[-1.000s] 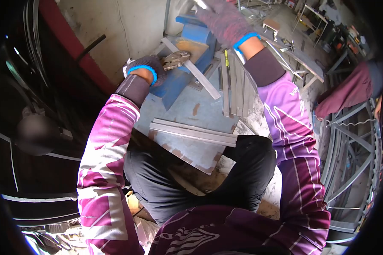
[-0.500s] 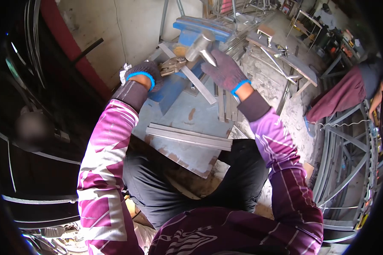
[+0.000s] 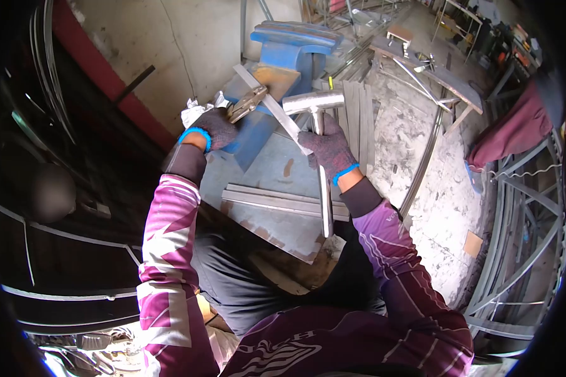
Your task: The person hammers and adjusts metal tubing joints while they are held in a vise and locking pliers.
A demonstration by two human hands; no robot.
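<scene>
Over the grey counter [image 3: 251,176]: a flat metal bar [image 3: 282,117] slants across the near side of the blue fixture [image 3: 256,137], its upper end past the rusty top face; whether it lies flat there cannot be told.
Locking pliers [image 3: 250,102]: clamped across the bar's upper part, handles running toward the left sleeve.
Left hand [image 3: 212,130]: gloved, closed around the pliers' handles, just beside a crumpled white cloth [image 3: 201,112].
Right hand [image 3: 329,144]: gloved, wrapped around the hammer [image 3: 325,195], with fingers against the bar's lower end; whether they also pinch it is unclear.
Hammer head: turned away from the body, above the bar's right side and apart from the pliers.
Two metal strips [image 3: 277,200]: side by side on the counter near the knees, the hammer's handle hanging over their right part.
Slip risk: a loose clamp or a weak left grip could let the bar twist if struck.
Finger risk: a blow landing off the bar could catch the pliers or the left hand close behind them.
Snag risk: a low swing could knock the handle's end against the strips.
</scene>
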